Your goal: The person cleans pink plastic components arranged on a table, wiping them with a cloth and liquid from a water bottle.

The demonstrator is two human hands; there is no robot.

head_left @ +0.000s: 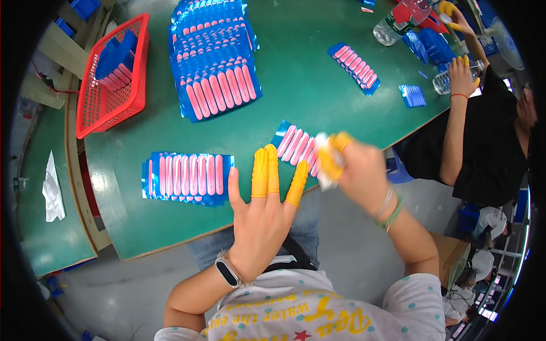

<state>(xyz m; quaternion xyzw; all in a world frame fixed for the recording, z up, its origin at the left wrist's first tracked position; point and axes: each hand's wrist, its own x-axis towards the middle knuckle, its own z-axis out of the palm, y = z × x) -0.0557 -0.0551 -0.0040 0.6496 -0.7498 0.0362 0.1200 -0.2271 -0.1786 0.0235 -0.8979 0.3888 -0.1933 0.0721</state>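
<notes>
Pink-stick blister pack (297, 145) lying on a green table (296, 74), near its front edge, between two hands.

Left hand (263, 213) is spread flat and holds nothing, yellow finger cots on three fingers, just beside the pack. Right hand (355, 167), blurred, grips a small white piece. Another pack (187, 176) lies left, a stack (213, 57) and red basket (111, 71) farther back.

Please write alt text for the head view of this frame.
Over a green table, the left hand is spread flat wearing yellow finger cots, while the blurred right hand grips something white. Blue packs of pink sticks lie beside a red basket; another person sits right.
</notes>
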